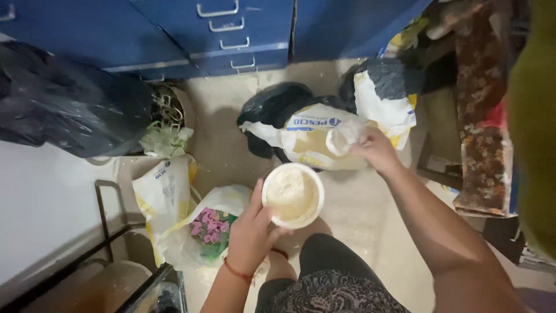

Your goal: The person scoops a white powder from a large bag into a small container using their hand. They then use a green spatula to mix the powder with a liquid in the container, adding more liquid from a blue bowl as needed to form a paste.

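Observation:
My left hand (pixel 250 230) grips a round white bowl (pixel 293 195) by its near rim; the bowl is filled with pale flour-like powder. My right hand (pixel 375 150) reaches forward and pinches the gathered top of a clear inner plastic bag (pixel 346 138), which sits in a white and yellow sack (pixel 315 142) on the floor. The sack leans against a black plastic bag (pixel 277 104) behind it.
Blue metal drawers (pixel 231 35) line the far wall. A large black bag (pixel 63 104) lies at left on a white surface. A white bag with pink flowers (pixel 211 226) sits by my knee. Another black and white sack (pixel 385 93) stands at right, next to patterned cloth (pixel 483 116).

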